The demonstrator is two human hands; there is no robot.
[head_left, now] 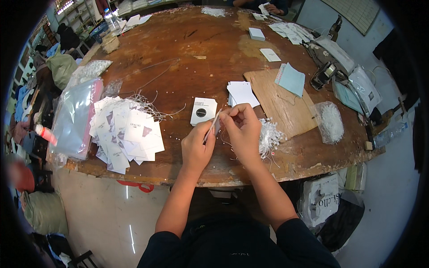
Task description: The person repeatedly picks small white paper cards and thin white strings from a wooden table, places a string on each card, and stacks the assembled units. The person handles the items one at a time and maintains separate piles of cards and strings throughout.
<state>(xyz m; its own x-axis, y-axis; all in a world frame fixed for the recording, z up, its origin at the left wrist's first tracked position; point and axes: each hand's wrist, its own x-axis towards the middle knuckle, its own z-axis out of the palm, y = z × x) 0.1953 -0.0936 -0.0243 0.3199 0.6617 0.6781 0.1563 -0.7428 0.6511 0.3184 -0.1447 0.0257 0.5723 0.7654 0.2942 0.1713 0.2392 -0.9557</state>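
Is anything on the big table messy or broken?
Yes. The brown table has a chipped, worn front edge, so it looks damaged. On the left, white tags lie in a crooked heap, unlike the neat card stack by the left hand.

The person wears a dark short-sleeved top [214,243] with pale markings [239,254].

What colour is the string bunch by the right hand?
The string bunch is white; the head view shows it best.
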